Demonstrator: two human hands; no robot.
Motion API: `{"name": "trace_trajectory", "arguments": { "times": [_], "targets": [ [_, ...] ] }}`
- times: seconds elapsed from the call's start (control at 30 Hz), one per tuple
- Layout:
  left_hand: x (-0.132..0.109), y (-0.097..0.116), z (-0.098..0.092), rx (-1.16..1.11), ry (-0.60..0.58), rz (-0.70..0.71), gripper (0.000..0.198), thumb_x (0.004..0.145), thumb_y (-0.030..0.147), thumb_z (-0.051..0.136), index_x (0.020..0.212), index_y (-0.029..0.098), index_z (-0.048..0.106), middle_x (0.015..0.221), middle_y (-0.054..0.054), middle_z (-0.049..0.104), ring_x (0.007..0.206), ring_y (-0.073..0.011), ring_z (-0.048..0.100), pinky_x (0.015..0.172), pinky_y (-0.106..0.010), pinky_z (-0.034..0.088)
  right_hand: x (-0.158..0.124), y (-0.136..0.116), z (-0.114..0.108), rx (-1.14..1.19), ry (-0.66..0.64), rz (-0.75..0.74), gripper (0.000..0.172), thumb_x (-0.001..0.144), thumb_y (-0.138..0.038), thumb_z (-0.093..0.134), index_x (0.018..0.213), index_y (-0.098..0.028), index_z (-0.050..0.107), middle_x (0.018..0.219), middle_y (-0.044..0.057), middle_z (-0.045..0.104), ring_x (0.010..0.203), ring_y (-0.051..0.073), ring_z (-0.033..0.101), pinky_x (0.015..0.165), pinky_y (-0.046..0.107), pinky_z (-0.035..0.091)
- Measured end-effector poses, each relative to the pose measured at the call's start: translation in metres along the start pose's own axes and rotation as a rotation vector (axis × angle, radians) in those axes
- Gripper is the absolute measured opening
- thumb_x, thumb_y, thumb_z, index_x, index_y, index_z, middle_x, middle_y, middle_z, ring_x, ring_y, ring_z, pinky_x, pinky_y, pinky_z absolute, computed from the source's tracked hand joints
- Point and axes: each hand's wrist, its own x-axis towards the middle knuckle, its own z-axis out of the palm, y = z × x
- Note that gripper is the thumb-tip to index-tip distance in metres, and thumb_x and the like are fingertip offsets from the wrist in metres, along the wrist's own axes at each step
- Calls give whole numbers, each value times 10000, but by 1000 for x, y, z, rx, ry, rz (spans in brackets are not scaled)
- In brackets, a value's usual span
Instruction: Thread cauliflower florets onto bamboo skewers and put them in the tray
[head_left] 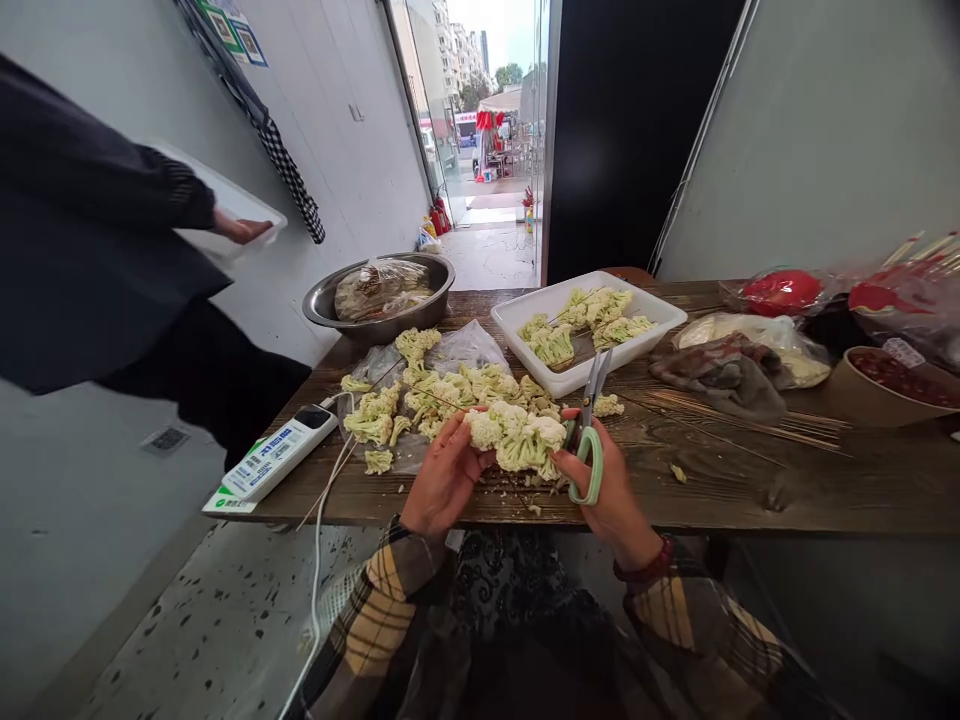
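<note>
My left hand [444,475] is closed around a large cauliflower piece [517,433] at the near edge of the wooden table [750,480]. My right hand [609,478] grips green-handled scissors [589,432], blades pointing away toward the white tray [517,322]; its fingers also touch the cauliflower piece. Several cut florets [420,395] lie on clear plastic just beyond my hands. The white tray holds more florets, some on skewers.
A steel bowl [324,302] with a plastic bag sits at the far left. A power strip [274,458] hangs over the left corner. Bamboo skewers [750,415], bagged food [757,350] and a brown bowl [870,400] lie right. Another person's hand [238,230] holds a white tray at left.
</note>
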Motion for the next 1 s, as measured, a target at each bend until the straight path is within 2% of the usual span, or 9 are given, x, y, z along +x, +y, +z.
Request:
{"name": "trace_trajectory", "arguments": {
  "times": [0.2, 0.37, 0.47, 0.53, 0.6, 0.67, 0.77, 0.87, 1.0],
  "targets": [
    [10, -3, -19, -72, -34, -39, 256, 829, 357, 614, 986, 157, 642, 1011, -67, 669, 873, -184, 641, 714, -311, 581, 6, 3, -5, -91, 6, 44, 479, 673, -287, 760, 1091, -249, 529, 842, -48, 525, 717, 97, 506, 651, 215, 436],
    [12, -10, -30, -95, 1, -51, 171, 831, 288, 614, 914, 144, 653, 899, -53, 687, 788, -160, 654, 658, -275, 594, 9, 7, -7, -189, -2, 43, 506, 665, -321, 770, 1105, -247, 531, 873, -30, 575, 765, 118, 558, 702, 246, 471],
    [12, -13, -33, -137, 50, -36, 155, 820, 255, 620, 903, 129, 658, 875, -45, 683, 752, -143, 647, 625, -259, 599, 10, 4, -16, -320, 3, -7, 470, 732, -387, 712, 1134, -235, 521, 877, 1, 612, 752, 144, 593, 697, 287, 499],
    [12, -14, -34, -177, 92, -21, 143, 808, 241, 632, 889, 127, 657, 873, -36, 680, 739, -132, 643, 622, -259, 603, 10, -4, -29, -505, 3, -103, 439, 785, -412, 660, 1160, -224, 528, 870, 22, 631, 751, 163, 610, 702, 312, 508],
    [12, -16, -35, -209, 133, -4, 129, 796, 235, 647, 876, 135, 652, 846, -21, 676, 699, -115, 635, 627, -260, 604, 6, -17, -46, -812, -36, -256, 430, 794, -398, 660, 1173, -220, 561, 865, 34, 650, 757, 176, 619, 718, 317, 503],
    [12, -18, -36, -217, 162, 1, 126, 784, 240, 661, 869, 148, 643, 796, -8, 669, 643, -104, 621, 618, -260, 603, 0, -32, -63, -1140, -163, -414, 413, 808, -368, 655, 1192, -234, 580, 964, 56, 666, 816, 189, 630, 732, 305, 495],
    [12, -20, -35, -190, 188, -13, 141, 767, 265, 676, 853, 165, 625, 728, 7, 654, 547, -92, 585, 575, -261, 595, -12, -53, -82, -1543, -381, -534, 424, 876, -317, 570, 1296, -275, 531, 1051, 58, 659, 859, 194, 637, 696, 288, 484],
    [13, -21, -32, -151, 212, -1, 159, 751, 292, 686, 819, 173, 607, 699, 21, 636, 491, -80, 557, 532, -249, 583, -21, -69, -91, -1781, -456, -620, 441, 905, -309, 520, 1343, -269, 490, 1027, 64, 662, 865, 210, 636, 689, 305, 481],
    [14, -21, -30, -107, 205, 2, 188, 730, 317, 693, 800, 172, 598, 720, 5, 649, 528, -110, 596, 482, -238, 562, -23, -84, -95, -1924, -479, -674, 431, 912, -301, 506, 1341, -269, 490, 989, 60, 670, 852, 212, 634, 708, 322, 476]
  ]
}}
